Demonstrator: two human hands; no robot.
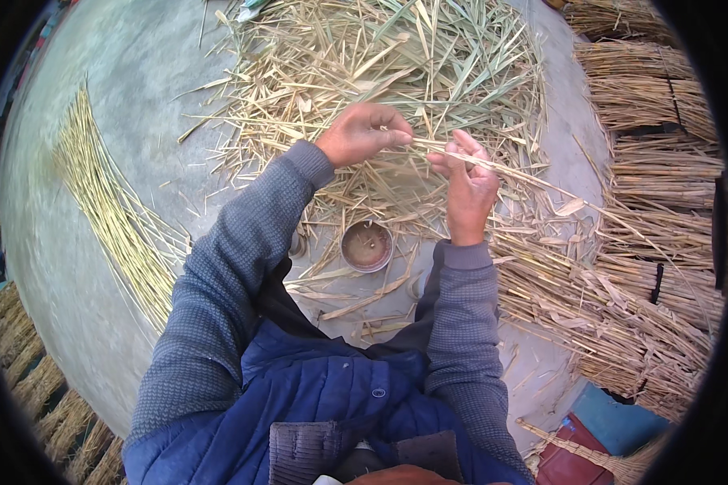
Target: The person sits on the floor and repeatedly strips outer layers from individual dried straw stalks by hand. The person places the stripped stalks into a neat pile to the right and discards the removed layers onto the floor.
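A long dry reed stalk (534,179) stretches between my hands and off to the right, a dry leaf hanging from it. My left hand (357,136) pinches its left end between thumb and fingertips. Just right of that, my right hand (471,190) has the stalk between its thumb and fingers, palm turned up. Under both hands spreads a big heap of stripped leaves and husks (364,61), straw-coloured and pale green. A small round metal bowl (345,249) stands on the floor nearer me, with something brownish inside, too unclear to name.
Clean yellow stalks (117,214) lie in a loose sheaf on the concrete floor (194,105) at left. Leafy reeds (566,299) lie at right, beside tied bundles (663,174). More bundles (36,380) are at lower left. A red object (573,457) and a teal one (615,420) sit lower right.
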